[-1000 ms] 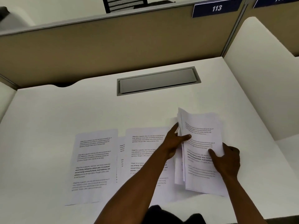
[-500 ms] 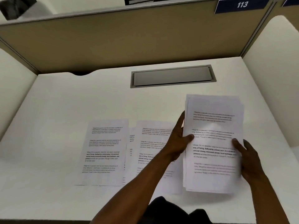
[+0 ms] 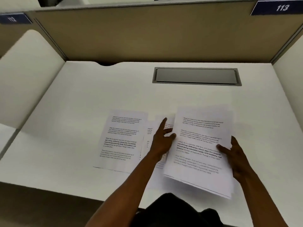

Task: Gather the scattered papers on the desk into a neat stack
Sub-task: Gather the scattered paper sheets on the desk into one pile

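A bundle of printed white sheets [image 3: 200, 149] is held a little above the white desk [image 3: 82, 104], tilted slightly clockwise. My right hand [image 3: 236, 154] grips its right edge with the thumb on top. My left hand [image 3: 161, 140] is at the bundle's left edge, fingers spread, index finger pointing away; whether it still pinches the edge I cannot tell. One loose sheet [image 3: 121, 140] lies flat to the left. Another sheet [image 3: 149, 135] lies partly under my left hand and the bundle.
A grey cable-tray lid [image 3: 196, 76] is set into the desk at the back right. A tan partition [image 3: 147, 35] closes the back, white side panels [image 3: 24, 79] flank the desk. A cable notch [image 3: 107, 63] sits at the rear edge.
The bundle has come down and toward me and now tilts clockwise. My left hand has loosened and spread its fingers at the bundle's left edge. The camera has swung left.
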